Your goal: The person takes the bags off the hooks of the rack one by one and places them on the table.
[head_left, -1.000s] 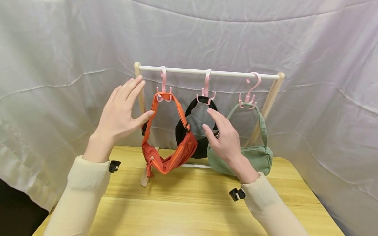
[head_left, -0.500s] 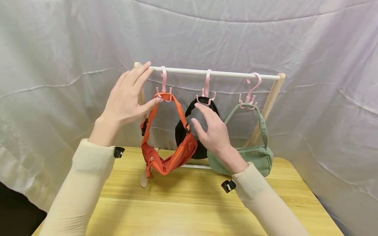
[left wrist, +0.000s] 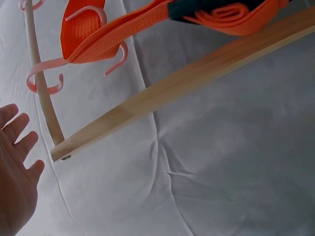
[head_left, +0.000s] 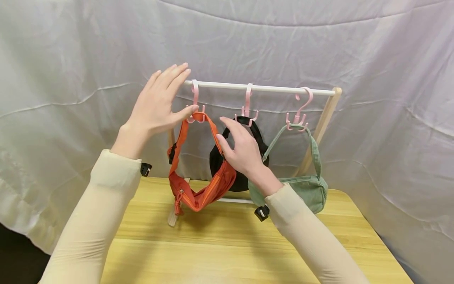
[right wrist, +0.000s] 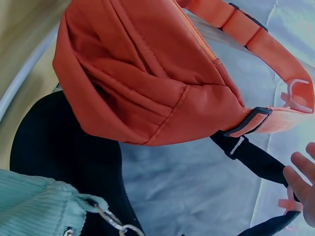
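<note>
On a small rack (head_left: pixel 276 89), three bags hang from pink hooks. My left hand (head_left: pixel 156 102) is raised by the leftmost hook (head_left: pixel 196 92), fingers straight and thumb stretched toward the top of the orange-red bag's strap; it holds nothing. In the left wrist view the left hand (left wrist: pixel 15 172) is apart from rail and hook. My right hand (head_left: pixel 244 152), fingers extended and nothing held, overlaps the black bag (head_left: pixel 241 183) and lies near the right side of the orange-red bag (head_left: pixel 225 181). The right wrist view puts the right hand (right wrist: pixel 304 182) close to the black strap (right wrist: pixel 263 164).
A green corduroy bag (head_left: pixel 306 193) hangs at the right, partly behind my right forearm. The rack has wooden posts (head_left: pixel 324 118) and stands on a wood-grain table (head_left: pixel 198 252). Grey-white cloth (head_left: pixel 88 47) surrounds it at the back and sides.
My left hand has moved up and right toward the left hook and rail. The right hand has shifted left and slightly up, from before the green bag toward the orange-red one. The bags hang nearly still.
</note>
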Motion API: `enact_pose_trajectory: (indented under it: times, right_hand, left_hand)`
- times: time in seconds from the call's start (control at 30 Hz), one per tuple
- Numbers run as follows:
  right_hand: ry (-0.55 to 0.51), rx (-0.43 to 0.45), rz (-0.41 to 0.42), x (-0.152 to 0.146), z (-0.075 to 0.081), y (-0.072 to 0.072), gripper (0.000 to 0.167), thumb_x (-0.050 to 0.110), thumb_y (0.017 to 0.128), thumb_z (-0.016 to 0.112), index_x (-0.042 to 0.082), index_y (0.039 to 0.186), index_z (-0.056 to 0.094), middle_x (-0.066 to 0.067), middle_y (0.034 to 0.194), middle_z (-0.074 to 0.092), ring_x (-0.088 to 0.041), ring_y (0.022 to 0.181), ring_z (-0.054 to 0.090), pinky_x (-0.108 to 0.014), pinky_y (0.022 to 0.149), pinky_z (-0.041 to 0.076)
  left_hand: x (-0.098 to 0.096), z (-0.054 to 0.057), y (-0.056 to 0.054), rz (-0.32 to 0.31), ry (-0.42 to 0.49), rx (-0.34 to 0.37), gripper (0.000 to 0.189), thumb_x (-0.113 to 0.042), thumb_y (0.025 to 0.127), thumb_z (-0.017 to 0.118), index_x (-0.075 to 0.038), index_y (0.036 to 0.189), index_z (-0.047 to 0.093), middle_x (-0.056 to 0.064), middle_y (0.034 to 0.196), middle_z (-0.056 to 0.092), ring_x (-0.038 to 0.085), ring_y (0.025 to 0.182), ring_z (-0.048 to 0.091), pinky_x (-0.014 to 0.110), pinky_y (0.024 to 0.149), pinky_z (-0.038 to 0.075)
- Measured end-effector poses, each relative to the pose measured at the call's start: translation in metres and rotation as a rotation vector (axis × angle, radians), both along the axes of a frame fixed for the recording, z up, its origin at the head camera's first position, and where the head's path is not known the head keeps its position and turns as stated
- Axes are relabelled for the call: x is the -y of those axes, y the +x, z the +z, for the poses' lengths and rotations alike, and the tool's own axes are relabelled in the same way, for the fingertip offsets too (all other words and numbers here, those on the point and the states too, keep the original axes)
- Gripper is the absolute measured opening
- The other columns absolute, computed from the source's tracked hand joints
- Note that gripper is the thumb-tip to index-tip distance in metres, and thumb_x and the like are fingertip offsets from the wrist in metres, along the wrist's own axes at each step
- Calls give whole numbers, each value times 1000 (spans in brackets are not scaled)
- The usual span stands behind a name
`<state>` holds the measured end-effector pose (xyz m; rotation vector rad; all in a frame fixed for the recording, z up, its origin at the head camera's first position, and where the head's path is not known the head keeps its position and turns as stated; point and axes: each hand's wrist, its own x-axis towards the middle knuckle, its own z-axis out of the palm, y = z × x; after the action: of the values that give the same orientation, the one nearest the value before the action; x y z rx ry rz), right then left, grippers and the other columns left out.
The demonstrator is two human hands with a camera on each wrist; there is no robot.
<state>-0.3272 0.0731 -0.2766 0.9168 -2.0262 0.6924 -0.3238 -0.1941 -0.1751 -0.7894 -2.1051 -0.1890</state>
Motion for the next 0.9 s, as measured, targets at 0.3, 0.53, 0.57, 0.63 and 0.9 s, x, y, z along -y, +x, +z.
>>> enact_pose_trajectory:
  times: [0.3, 0.53, 0.57, 0.63, 0.9]
  right_hand:
    - [13, 37, -10, 16, 8, -9, 49, 30, 105, 61, 10, 149, 55, -8, 149, 58, -23, 135, 56, -44, 110, 49]
    - [9, 78, -9, 24, 10, -14, 49, 26, 104, 63, 6, 148, 55, -10, 147, 59, -25, 131, 59, -44, 109, 49]
    - [4, 79, -8, 24, 11, -15, 49, 25, 104, 64, 6, 148, 55, -11, 146, 59, -25, 129, 60, -44, 108, 50]
    - [-6, 85, -5, 26, 11, -16, 49, 24, 104, 65, 5, 147, 56, -12, 144, 60, -26, 126, 62, -44, 106, 52]
    - [-53, 146, 35, 31, 9, -21, 49, 19, 102, 68, 4, 148, 56, -19, 134, 64, -32, 111, 67, -45, 91, 57]
  left_hand:
    - [-1, 11, -9, 36, -56, 47, 80, -52, 98, 64, -10, 161, 38, 7, 167, 36, 29, 156, 28, 50, 128, 15]
    - [0, 12, -15, 52, -70, 92, 77, -51, 99, 66, -13, 161, 40, 4, 166, 38, 26, 156, 26, 47, 129, 9]
    - [0, 12, -16, 46, -68, 91, 76, -49, 99, 67, -13, 160, 41, 5, 165, 40, 27, 156, 28, 47, 129, 9]
    - [-1, 12, -18, 31, -63, 87, 73, -46, 99, 68, -12, 159, 43, 7, 163, 44, 28, 154, 31, 47, 129, 10]
    - [-1, 8, -22, 1, -50, 40, 63, -36, 97, 74, -11, 152, 53, 9, 153, 55, 30, 146, 43, 49, 127, 16]
